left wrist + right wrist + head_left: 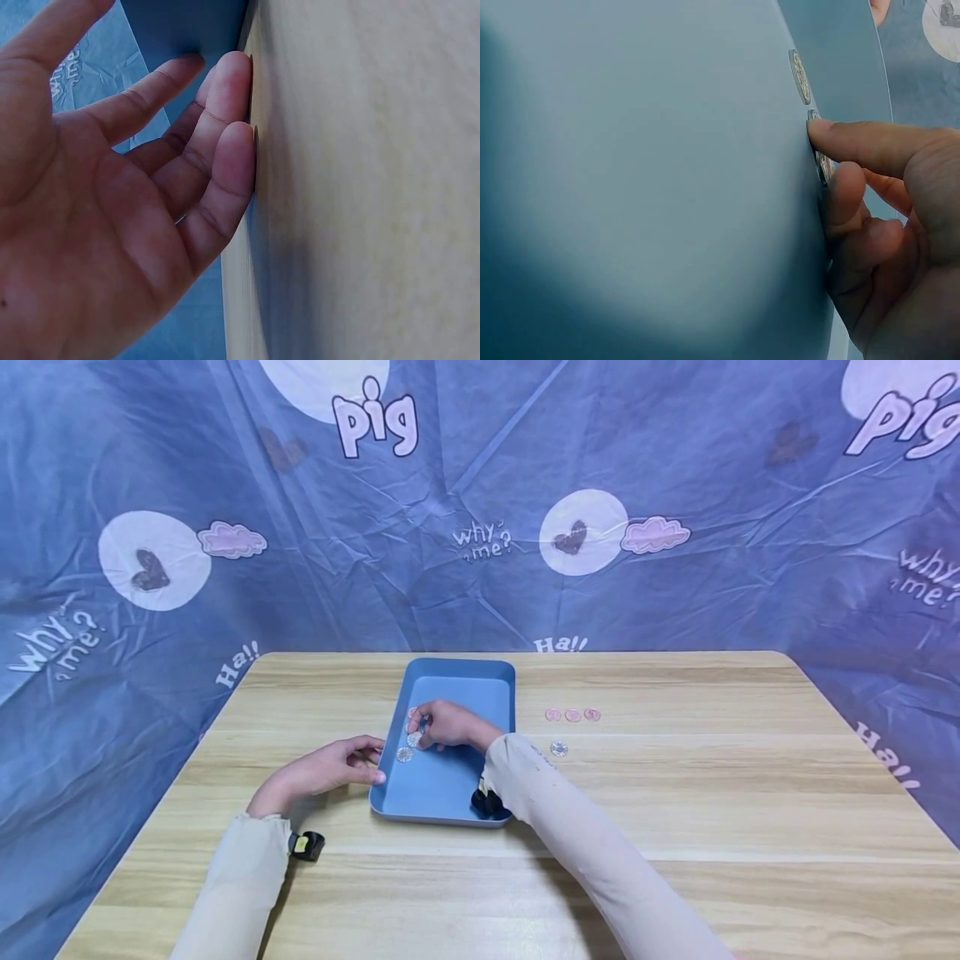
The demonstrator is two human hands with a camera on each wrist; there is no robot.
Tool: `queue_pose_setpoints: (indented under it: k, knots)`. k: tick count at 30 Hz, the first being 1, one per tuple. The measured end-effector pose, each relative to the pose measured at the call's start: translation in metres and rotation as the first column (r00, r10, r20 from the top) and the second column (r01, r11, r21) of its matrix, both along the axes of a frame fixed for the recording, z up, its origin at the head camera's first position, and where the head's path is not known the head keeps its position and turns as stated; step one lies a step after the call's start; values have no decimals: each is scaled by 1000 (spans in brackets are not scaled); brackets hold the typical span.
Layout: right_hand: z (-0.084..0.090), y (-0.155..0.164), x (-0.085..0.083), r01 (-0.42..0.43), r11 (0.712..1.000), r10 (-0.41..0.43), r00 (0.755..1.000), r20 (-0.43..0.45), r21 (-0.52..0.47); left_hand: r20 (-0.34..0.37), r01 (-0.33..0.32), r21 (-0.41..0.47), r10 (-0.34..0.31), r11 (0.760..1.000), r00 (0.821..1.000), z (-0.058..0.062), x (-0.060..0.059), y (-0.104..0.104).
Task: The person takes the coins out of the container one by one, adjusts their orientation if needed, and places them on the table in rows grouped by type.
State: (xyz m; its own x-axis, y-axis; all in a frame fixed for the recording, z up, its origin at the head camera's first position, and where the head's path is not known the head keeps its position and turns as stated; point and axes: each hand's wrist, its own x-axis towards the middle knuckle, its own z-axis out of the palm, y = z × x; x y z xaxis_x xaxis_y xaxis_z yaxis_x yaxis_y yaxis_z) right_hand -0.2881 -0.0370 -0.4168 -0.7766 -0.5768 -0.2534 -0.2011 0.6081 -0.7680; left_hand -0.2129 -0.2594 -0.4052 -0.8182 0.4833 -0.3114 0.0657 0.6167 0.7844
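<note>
A blue tray (455, 793) lies on the table. My right hand (450, 724) reaches into it, and its thumb and fingers pinch a silver coin (823, 166) near the left wall. Another silver coin (404, 754) lies just nearer on the tray floor, and pinkish coins (412, 713) show partly beyond the fingers. My left hand (330, 766) is at the tray's left side, its thumb at the rim. In the left wrist view, one fingertip (191, 64) touches the outer wall, while the lower fingers rest against the table, loosely bent.
Right of the tray, three pinkish coins (573, 715) lie in a row on the wooden table (712, 777). A silver coin (558, 748) is nearer to me. Behind the table hangs a blue printed cloth (420, 585).
</note>
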Motion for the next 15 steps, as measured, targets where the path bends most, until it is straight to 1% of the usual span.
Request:
queue_pose_setpoints:
  k: [8, 15]
  knots:
    - [-1, -1, 2, 11, 999, -10, 999, 30, -47, -3, 6, 10, -6, 1000, 1000, -1, 0, 0]
    - [1, -1, 4, 3, 997, -2, 1000, 24, -77, -8, 9, 12, -9, 1000, 1000, -1, 0, 1]
